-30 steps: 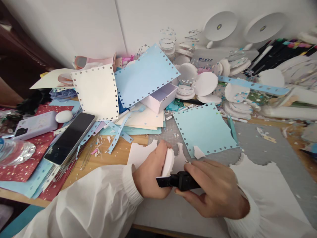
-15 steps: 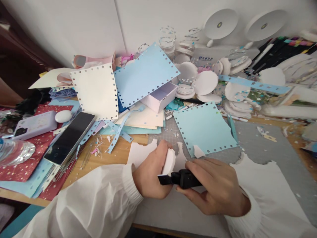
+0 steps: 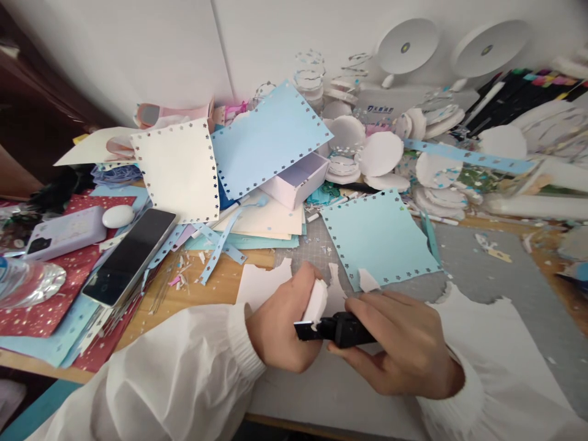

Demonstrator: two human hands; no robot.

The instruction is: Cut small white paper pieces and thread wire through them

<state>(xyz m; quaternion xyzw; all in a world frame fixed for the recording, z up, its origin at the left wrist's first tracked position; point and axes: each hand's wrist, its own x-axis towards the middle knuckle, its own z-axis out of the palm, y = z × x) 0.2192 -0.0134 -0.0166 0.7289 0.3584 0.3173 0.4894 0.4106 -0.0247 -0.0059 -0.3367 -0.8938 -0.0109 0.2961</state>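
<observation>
Left hand (image 3: 282, 324) gripping white paper disc (image 3: 316, 301), right hand (image 3: 399, 349) closed around black punch (image 3: 337, 329) clamped on disc edge, blue punched sheet (image 3: 379, 239) just beyond the hands

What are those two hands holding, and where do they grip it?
The left hand pinches a white paper disc by its edge. The right hand grips a small black cutting tool around its body.

Beyond the hands, plain white wall (image 3: 174, 55) with a vertical seam. Against it, two round white lamps (image 3: 407, 46). Below, wooden desk (image 3: 220, 288) under a grey mat (image 3: 482, 269). Far left, dark wooden furniture (image 3: 41, 116). Even, soft light.
</observation>
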